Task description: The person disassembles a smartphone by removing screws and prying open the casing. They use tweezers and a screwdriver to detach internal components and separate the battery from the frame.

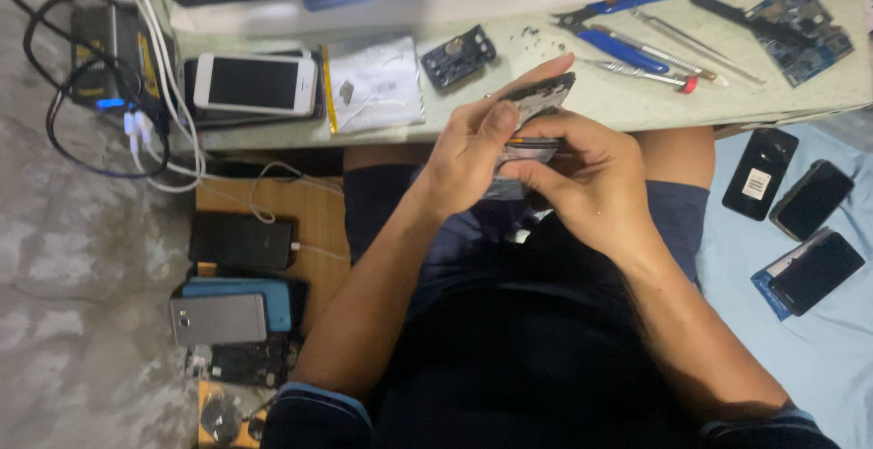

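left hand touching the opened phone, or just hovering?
Touching. The head view shows the left hand wrapped around the opened phone, thumb pressed on its edge, no gap. The right hand grips it from below.

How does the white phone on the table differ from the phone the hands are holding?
The white phone lies flat, face up and looks whole; the held phone is tilted above the table edge and looks opened, with inner parts showing. The white phone is untouched; the held phone is gripped between the left hand and right hand. Both are slim rectangular handsets.
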